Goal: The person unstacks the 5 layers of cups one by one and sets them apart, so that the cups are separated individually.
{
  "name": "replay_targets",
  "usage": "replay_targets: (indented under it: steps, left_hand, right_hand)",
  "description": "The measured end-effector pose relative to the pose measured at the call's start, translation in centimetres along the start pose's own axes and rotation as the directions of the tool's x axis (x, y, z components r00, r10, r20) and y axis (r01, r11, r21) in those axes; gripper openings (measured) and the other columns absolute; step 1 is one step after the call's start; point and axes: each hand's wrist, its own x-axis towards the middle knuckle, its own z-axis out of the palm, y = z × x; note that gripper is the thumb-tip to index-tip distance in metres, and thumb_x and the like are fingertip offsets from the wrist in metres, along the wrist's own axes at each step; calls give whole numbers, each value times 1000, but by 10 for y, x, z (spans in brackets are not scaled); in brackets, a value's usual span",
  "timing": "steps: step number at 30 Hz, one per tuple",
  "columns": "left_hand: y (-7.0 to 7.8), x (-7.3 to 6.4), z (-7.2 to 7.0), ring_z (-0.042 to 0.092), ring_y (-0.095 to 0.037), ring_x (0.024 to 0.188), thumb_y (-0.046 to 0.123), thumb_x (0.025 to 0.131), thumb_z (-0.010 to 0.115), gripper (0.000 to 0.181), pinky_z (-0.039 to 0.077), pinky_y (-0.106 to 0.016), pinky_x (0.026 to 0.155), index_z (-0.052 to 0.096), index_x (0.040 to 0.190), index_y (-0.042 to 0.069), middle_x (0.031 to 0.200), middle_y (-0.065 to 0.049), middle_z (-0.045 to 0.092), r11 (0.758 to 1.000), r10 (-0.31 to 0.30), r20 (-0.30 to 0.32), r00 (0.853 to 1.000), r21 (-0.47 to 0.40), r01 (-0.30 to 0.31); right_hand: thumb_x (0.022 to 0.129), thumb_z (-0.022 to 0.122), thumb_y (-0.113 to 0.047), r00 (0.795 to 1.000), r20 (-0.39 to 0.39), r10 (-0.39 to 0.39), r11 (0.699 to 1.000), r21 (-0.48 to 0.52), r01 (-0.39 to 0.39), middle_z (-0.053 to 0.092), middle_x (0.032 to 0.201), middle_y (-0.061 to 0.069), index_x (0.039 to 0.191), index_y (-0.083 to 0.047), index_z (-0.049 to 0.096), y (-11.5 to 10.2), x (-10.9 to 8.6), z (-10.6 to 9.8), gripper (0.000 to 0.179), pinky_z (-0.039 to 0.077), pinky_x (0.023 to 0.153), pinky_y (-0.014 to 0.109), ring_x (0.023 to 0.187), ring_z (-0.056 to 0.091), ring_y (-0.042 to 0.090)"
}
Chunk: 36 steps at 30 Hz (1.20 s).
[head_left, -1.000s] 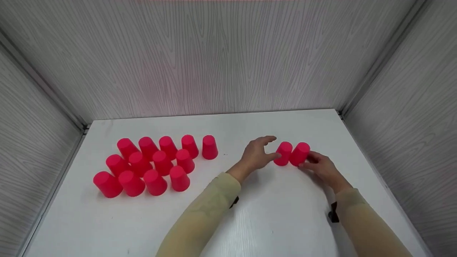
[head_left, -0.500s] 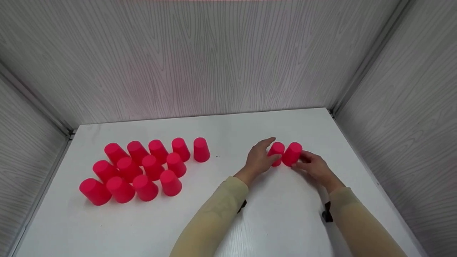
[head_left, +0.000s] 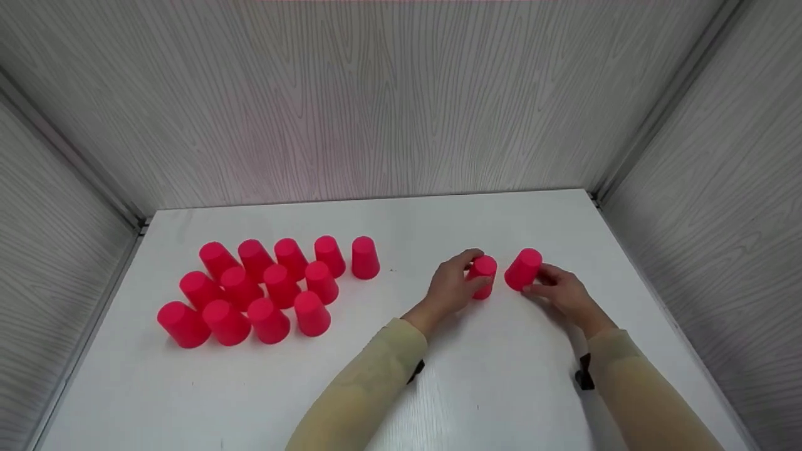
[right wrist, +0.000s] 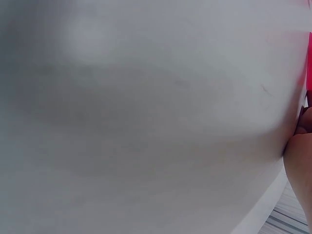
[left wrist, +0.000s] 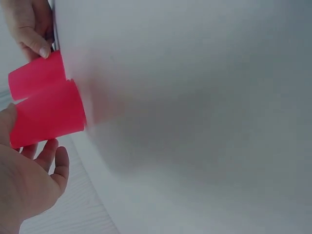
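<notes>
In the head view, an upside-down red cup (head_left: 483, 268) stands in the grip of my left hand (head_left: 450, 287), thumb on its near side and fingers behind. A second upside-down red cup (head_left: 524, 269) is a short gap to the right, and my right hand (head_left: 566, 299) holds it from its right side. The left wrist view shows the left cup (left wrist: 48, 114) between the thumb and fingers of my left hand (left wrist: 29, 183), with my right hand (left wrist: 31, 24) at the other cup (left wrist: 36, 78). Only part of my right hand (right wrist: 301, 156) shows in the right wrist view.
Several upside-down red cups (head_left: 241, 288) stand in staggered rows on the left of the white table (head_left: 188, 401). One red cup (head_left: 365, 258) ends the back row on the right. Grey wood-grain panels (head_left: 376, 100) enclose the table at the back and sides.
My left hand has closed its fingers round the left cup and drawn it slightly left and nearer, opening a gap between the two cups. My right hand stays at its cup.
</notes>
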Motion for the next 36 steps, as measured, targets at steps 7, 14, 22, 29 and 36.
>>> replay_targets:
  steps: [7,14,22,29,36]
  left_hand:
    - [-6,-32,-31,58,-19,131,23,98,79,58,55,-31,102,57,151,19,140,1,64,1000,23,-15,1000,-18,-23]
    - [-26,-75,-70,58,-20,132,25,98,80,60,54,-39,107,56,153,20,141,2,63,998,-24,-56,998,-59,20]
    - [-47,-114,-109,58,-23,131,22,91,86,66,56,-46,104,57,151,20,140,0,64,996,-75,-123,990,-61,68]
    - [-61,-144,-131,60,-26,130,21,89,88,68,58,-45,101,58,150,19,140,-2,64,994,-108,-166,980,-39,103]
    - [-72,-164,-143,59,-25,128,20,86,91,70,60,-43,97,59,148,21,137,0,64,989,-149,-194,970,-38,144]
  right_hand:
    - [95,82,-37,1000,16,14,1000,23,-14,38,166,16,167,-12,33,-1,-3,-2,91,41,119,52,155,30,41]
    - [94,82,-42,999,27,-36,999,1,36,38,166,18,166,-10,33,0,-5,-2,93,41,119,53,154,31,42]
    - [94,82,-45,998,9,-57,998,-11,58,37,166,18,167,-11,31,-1,-8,0,95,43,116,55,153,32,43]
    - [94,80,-48,997,4,-74,996,-43,74,35,167,21,169,-8,24,-5,-8,4,101,42,117,54,154,30,45]
    - [93,80,-53,998,7,-62,997,-52,63,35,166,22,168,-8,25,-7,-6,7,104,42,117,56,153,31,46]
